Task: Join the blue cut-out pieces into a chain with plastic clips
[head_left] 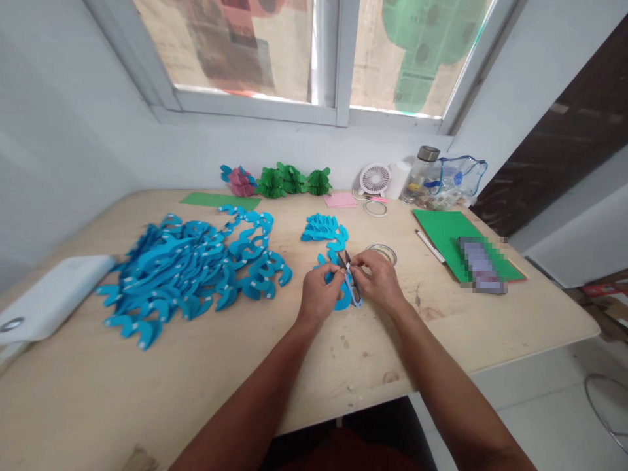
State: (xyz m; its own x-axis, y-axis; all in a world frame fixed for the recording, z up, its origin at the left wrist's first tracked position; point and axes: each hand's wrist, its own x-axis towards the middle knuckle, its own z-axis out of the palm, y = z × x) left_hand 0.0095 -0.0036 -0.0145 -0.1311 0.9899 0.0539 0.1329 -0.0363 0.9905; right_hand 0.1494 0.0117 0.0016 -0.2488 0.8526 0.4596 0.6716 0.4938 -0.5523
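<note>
- Left hand and right hand: fingertips pinched narrow, meeting at a small white piece; cannot tell which grips it.
- Scissors: between the hands, blades toward 12 o'clock; cannot tell if held.
- Curved blue pieces: beneath the hands, on the bench.
- 11 o'clock: gathered blue stack near; green paper shapes farther.
- 2 o'clock: tape ring, partly behind right hand.
- 9 o'clock: large blue pile.
- 3 o'clock: green sheet, blurred object upon it.
- 1 o'clock: white fan, bottle.
</note>
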